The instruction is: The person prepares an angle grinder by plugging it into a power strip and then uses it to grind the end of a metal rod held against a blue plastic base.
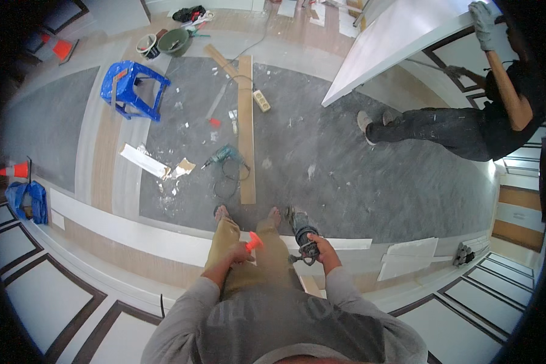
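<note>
In front of my left thigh, my left hand is closed around a small bright orange-red tool with a widened top; its exact kind does not show. A corded power tool, dark with a greyish front end, is gripped in my right hand beside my right leg. Its cable hangs in a loop near my fingers. On the grey floor ahead of my feet lies a teal drill with its cord coiled next to it. Close to the drill is a long wooden strip.
A blue stool stands ahead left, near a green bucket. A power strip lies by the wood. White scraps litter the floor. At right, a person in dark clothes and gloves holds a large white panel.
</note>
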### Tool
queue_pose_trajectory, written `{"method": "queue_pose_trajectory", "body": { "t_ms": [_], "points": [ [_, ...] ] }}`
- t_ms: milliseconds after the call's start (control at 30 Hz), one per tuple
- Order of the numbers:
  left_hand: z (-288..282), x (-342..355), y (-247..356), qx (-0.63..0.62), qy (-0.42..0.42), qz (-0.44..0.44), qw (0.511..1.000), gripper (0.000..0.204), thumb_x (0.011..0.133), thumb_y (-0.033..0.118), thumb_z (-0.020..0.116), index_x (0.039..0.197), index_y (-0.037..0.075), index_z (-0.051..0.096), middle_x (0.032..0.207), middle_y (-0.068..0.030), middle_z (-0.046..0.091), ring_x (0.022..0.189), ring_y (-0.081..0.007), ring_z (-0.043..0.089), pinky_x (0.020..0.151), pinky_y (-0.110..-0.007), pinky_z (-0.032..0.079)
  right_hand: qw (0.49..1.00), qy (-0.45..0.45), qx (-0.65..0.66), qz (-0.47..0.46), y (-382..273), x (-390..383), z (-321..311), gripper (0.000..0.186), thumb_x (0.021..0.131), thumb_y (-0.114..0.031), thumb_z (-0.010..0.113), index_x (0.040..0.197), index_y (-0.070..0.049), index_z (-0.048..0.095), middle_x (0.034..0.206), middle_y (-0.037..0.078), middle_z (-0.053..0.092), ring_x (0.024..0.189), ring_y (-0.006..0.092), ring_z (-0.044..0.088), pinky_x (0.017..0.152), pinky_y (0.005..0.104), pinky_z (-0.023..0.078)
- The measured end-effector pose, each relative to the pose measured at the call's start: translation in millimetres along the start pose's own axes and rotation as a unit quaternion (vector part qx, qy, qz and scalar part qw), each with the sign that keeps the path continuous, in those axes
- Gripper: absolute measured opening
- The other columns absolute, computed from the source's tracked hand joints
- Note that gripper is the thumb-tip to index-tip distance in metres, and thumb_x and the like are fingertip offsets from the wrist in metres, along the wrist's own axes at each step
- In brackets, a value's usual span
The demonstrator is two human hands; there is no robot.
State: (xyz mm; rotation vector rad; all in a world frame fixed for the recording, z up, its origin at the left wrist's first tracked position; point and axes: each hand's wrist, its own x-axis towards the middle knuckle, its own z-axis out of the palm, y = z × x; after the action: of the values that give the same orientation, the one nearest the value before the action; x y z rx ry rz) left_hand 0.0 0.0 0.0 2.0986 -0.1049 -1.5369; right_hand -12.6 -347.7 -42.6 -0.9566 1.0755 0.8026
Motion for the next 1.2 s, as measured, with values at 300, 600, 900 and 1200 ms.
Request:
{"method": "queue_pose_trajectory", "body": {
  "t_ms": [300, 600, 900, 1200],
  "points": [
    [143, 49, -51, -0.059, -0.128, 0.084, 0.986, 0.066, 0.06, 0.054, 0.085, 0.109, 0.013, 0.071, 0.098, -0.0105, 0.073, 0.086, -0.0272, 0.069, 0.078, -0.042, 0.053, 0.999, -0.001, -0.027, 0.042, 13, 6, 51, 0.034, 0.086, -0.025, 0.069, 0.104, 0.002, 0.06, 0.081, 0.014, 0.067, 0.062, 0.0289, 0.066, 0.055, 0.0429, 0.057],
    [203, 68, -43, -0.02, -0.066, 0.116, 0.991, 0.061, 0.07, 0.063, 0.069, 0.104, 0.012, 0.072, 0.103, -0.0166, 0.071, 0.095, -0.0362, 0.067, 0.085, -0.046, 0.051, 0.995, 0.062, -0.057, 0.055, 28, -6, 39, 0.032, 0.087, -0.025, 0.068, 0.107, 0.001, 0.062, 0.084, 0.014, 0.069, 0.068, 0.0283, 0.068, 0.059, 0.0431, 0.059],
    [205, 76, -48, -0.054, -0.087, 0.267, 0.958, 0.052, 0.079, 0.05, 0.068, 0.106, 0.005, 0.069, 0.105, -0.0211, 0.07, 0.099, -0.0377, 0.066, 0.086, -0.049, 0.048, 0.996, 0.077, -0.044, 0.028, 26, -10, 29, 0.041, 0.083, -0.024, 0.073, 0.112, 0.001, 0.06, 0.092, 0.015, 0.069, 0.071, 0.0286, 0.069, 0.061, 0.0435, 0.059],
    [91, -12, -3, -0.067, -0.258, 0.251, 0.931, 0.049, 0.079, 0.043, 0.071, 0.111, 0.006, 0.066, 0.105, -0.0167, 0.071, 0.097, -0.0323, 0.066, 0.087, -0.048, 0.047, 0.997, 0.061, -0.048, -0.018, -2, -24, 50, 0.042, 0.086, -0.026, 0.07, 0.115, 0.003, 0.057, 0.093, 0.017, 0.068, 0.07, 0.0295, 0.069, 0.058, 0.043, 0.059]
  ]
}}
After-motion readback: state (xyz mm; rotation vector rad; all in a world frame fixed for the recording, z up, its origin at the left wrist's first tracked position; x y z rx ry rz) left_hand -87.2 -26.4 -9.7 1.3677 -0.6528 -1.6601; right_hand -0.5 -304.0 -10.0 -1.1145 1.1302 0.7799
